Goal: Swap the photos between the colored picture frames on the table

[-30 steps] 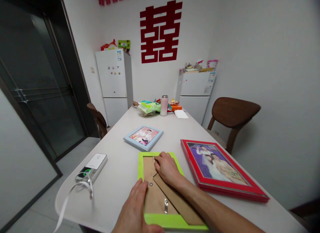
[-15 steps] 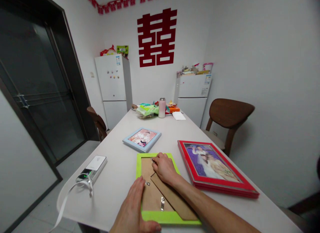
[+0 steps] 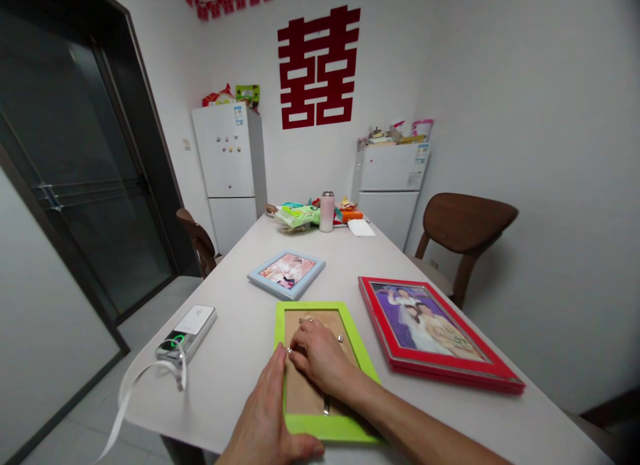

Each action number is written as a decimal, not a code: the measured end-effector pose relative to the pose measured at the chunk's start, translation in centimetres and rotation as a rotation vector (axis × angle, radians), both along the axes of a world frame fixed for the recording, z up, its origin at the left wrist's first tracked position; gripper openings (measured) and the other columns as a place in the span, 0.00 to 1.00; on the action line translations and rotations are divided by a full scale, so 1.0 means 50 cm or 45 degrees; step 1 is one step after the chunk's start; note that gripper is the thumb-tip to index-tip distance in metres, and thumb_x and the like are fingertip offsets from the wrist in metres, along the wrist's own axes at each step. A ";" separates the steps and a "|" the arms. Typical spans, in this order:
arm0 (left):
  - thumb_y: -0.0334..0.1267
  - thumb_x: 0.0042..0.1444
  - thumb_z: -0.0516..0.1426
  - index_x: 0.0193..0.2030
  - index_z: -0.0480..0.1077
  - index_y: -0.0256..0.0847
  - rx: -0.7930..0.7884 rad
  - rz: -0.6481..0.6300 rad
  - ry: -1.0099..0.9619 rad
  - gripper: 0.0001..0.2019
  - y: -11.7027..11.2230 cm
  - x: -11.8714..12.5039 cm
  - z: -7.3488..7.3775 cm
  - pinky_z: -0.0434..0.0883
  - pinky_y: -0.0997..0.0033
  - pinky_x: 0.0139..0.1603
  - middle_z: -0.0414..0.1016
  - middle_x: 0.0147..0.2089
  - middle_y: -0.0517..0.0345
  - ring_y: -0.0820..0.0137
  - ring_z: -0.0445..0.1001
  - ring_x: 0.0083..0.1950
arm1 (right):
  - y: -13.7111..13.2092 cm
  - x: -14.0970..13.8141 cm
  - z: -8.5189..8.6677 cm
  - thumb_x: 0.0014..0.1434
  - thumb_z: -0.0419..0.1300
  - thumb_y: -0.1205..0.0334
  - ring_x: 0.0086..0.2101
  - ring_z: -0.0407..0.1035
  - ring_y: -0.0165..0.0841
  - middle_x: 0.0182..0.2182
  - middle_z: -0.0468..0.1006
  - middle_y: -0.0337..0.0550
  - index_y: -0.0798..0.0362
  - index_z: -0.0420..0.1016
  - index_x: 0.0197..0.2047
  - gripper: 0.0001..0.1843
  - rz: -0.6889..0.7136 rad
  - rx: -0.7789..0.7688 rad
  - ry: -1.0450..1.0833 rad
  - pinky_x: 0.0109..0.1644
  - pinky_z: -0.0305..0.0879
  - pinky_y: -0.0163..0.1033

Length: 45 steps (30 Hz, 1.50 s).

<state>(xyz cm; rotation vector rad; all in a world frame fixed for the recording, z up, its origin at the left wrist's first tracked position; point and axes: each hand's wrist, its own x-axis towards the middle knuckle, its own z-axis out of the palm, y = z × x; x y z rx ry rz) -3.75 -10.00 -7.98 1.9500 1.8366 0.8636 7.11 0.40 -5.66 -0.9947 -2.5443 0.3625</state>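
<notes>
A lime-green picture frame [image 3: 357, 332] lies face down on the table, its brown backing board [image 3: 300, 398] facing up. My left hand [image 3: 265, 415] holds the lower left corner, fingers along the left side and thumb by the bottom edge. Bent over the board, my right hand [image 3: 320, 358] has its fingertips closed at a small metal clip [image 3: 289, 350] on the left edge. Other metal clips show at the top, at the right [image 3: 341, 338] and near the bottom [image 3: 327, 405]. My right hand and forearm hide part of the board.
Right of the green frame lie stacked red picture frames [image 3: 400, 358]. A light-blue picture frame [image 3: 287, 276] is beyond it. A power bank [image 3: 187, 332] with a white strap lies left. A pink bottle [image 3: 327, 212] and snack bags [image 3: 297, 216] stand at the far end.
My right hand has moved from the top of the backing board down and left to the left clip. The right clip has come into view. My left hand stays at the frame's corner.
</notes>
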 end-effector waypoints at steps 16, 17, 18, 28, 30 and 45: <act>0.36 0.28 0.64 0.60 0.39 0.32 0.051 -0.019 0.003 0.52 0.001 -0.006 -0.015 0.52 0.53 0.58 0.47 0.61 0.37 0.54 0.48 0.60 | -0.031 0.130 0.034 0.44 0.60 0.62 0.48 0.54 0.34 0.46 0.64 0.38 0.44 0.75 0.29 0.06 0.342 -0.286 0.007 0.53 0.47 0.41; 0.36 0.28 0.64 0.60 0.38 0.32 0.051 -0.025 0.006 0.52 0.001 -0.007 -0.017 0.52 0.53 0.58 0.47 0.61 0.37 0.54 0.48 0.60 | -0.032 0.125 0.029 0.45 0.60 0.61 0.47 0.55 0.34 0.45 0.65 0.38 0.44 0.75 0.28 0.05 0.319 -0.261 0.018 0.52 0.48 0.41; 0.36 0.28 0.64 0.60 0.38 0.33 0.053 -0.028 0.008 0.53 0.001 -0.008 -0.019 0.52 0.53 0.58 0.47 0.61 0.38 0.54 0.48 0.60 | -0.033 0.121 0.025 0.45 0.60 0.61 0.46 0.55 0.34 0.44 0.65 0.38 0.45 0.75 0.28 0.04 0.299 -0.236 0.029 0.51 0.49 0.41; 0.40 0.28 0.65 0.59 0.41 0.29 0.040 -0.032 -0.007 0.52 -0.001 -0.004 -0.004 0.51 0.53 0.58 0.47 0.61 0.35 0.53 0.48 0.60 | -0.036 0.120 0.011 0.41 0.60 0.54 0.41 0.60 0.39 0.41 0.66 0.47 0.50 0.69 0.41 0.21 -0.070 -0.134 0.062 0.45 0.55 0.42; 0.38 0.29 0.65 0.59 0.41 0.31 0.022 -0.016 -0.027 0.51 -0.003 -0.002 0.001 0.51 0.53 0.58 0.46 0.61 0.36 0.54 0.47 0.61 | -0.035 0.118 0.012 0.42 0.59 0.59 0.38 0.61 0.36 0.36 0.68 0.45 0.51 0.69 0.40 0.19 -0.059 -0.135 0.045 0.42 0.57 0.39; 0.40 0.49 0.53 0.50 0.56 0.35 0.006 0.108 -1.400 0.22 0.023 -0.009 0.047 0.69 0.65 0.42 0.72 0.45 0.50 0.62 0.70 0.45 | -0.060 0.081 0.107 0.44 0.56 0.64 0.39 0.61 0.34 0.37 0.68 0.45 0.52 0.71 0.38 0.14 0.058 -0.143 0.211 0.42 0.58 0.38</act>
